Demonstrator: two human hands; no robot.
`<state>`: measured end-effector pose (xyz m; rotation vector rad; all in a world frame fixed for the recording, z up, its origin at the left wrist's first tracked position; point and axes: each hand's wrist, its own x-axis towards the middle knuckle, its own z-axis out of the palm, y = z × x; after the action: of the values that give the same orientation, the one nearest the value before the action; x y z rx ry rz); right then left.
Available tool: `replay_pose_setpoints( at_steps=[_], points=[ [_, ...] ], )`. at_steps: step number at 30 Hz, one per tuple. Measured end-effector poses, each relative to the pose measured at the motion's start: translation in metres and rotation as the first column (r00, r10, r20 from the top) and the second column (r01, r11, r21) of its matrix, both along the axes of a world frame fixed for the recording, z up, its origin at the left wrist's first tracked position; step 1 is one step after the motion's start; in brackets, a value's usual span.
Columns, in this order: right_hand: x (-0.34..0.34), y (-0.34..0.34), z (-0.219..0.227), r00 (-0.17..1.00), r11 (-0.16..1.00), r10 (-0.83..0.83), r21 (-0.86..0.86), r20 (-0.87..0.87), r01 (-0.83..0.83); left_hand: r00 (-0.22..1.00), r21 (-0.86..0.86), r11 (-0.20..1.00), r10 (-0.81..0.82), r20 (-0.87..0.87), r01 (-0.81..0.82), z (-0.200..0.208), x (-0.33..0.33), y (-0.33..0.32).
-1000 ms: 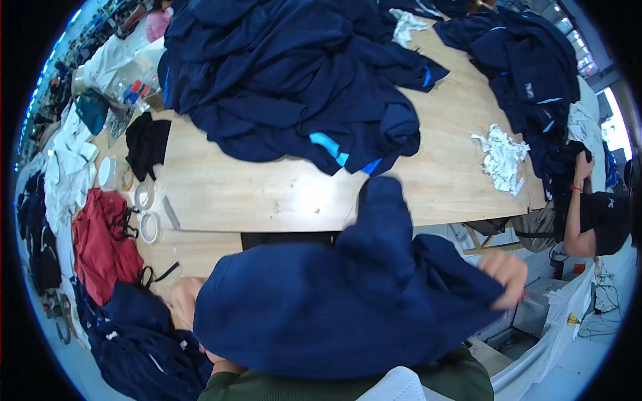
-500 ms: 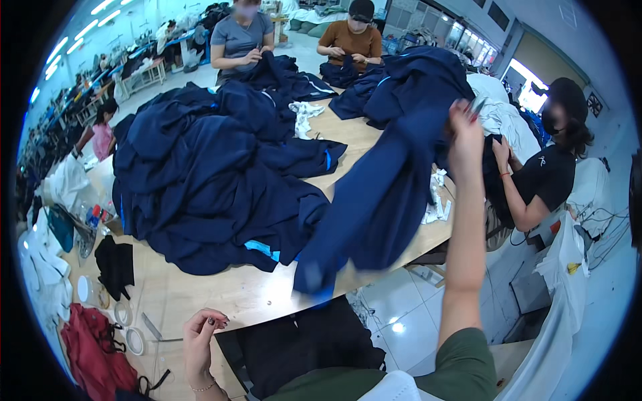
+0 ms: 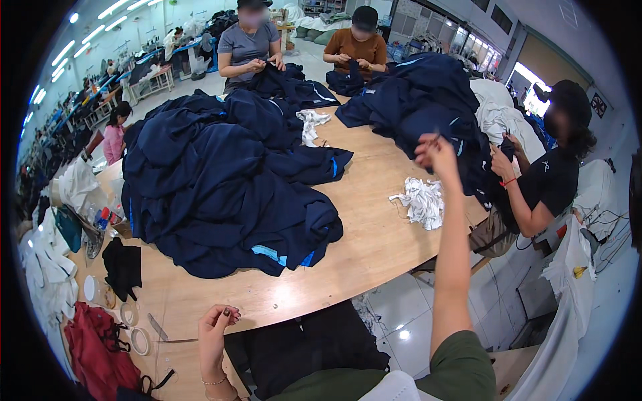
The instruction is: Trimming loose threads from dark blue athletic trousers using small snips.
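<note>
My right hand (image 3: 438, 158) reaches out over the near side of the right-hand heap of navy garments (image 3: 428, 100). Its fingers are blurred, so whether it holds anything cannot be made out. Close to the table's front edge is my left hand (image 3: 215, 329), with thumb and fingertips drawn together. Anything pinched there is too small to name. A larger heap of navy garments (image 3: 214, 180), with light blue strips showing, covers the left middle of the table (image 3: 321, 281). White scraps (image 3: 426, 202) lie under my right forearm's left side.
Tape rolls (image 3: 139, 341), a metal blade-like strip (image 3: 158, 327), a black cloth (image 3: 122, 267) and a red bag (image 3: 100, 347) are at the left. Three people handle dark garments around the far and right sides. More white scraps (image 3: 311, 125) lie between the heaps.
The navy garment that hung from my right hand across the table is now out of it, by the right-hand heap. The white scraps beneath are uncovered. My left hand stays near the edge.
</note>
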<state>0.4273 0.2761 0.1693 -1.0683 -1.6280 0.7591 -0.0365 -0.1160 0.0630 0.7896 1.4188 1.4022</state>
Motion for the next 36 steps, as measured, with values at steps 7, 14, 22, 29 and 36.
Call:
replay_pose_setpoints(
  at_steps=[7, 14, 22, 29, 36],
  points=[
    [-0.035, -0.015, -0.177, 0.985, 0.916, -0.152, -0.362, 0.082, 0.171, 0.998, 0.011, 1.000, -0.009, -0.065, 0.010, 0.009, 0.000, 0.009],
    [-0.042, 0.067, -0.177, 0.700, 0.893, -0.404, 0.087, 0.589, 0.442, 0.996, -0.063, 0.998, -0.035, -0.086, 0.030, -0.008, 0.001, 0.016],
    [-0.038, 0.133, -0.198, 0.600, 0.812, -0.192, -0.217, 0.777, 0.542, 0.981, -0.149, 0.987, 0.036, -0.192, -0.065, -0.018, -0.007, 0.015],
    [-0.065, 0.182, -0.078, 0.899, 0.917, -0.385, 0.025, -0.208, 0.398, 0.979, -0.232, 0.969, 0.042, -0.198, -0.089, -0.013, -0.001, 0.026],
    [-0.044, 0.090, 0.103, 0.693, 0.915, 0.269, 0.401, -0.669, 0.032, 0.989, -0.180, 0.983, 0.014, -0.149, -0.041, -0.014, 0.006, 0.036]
  ],
)
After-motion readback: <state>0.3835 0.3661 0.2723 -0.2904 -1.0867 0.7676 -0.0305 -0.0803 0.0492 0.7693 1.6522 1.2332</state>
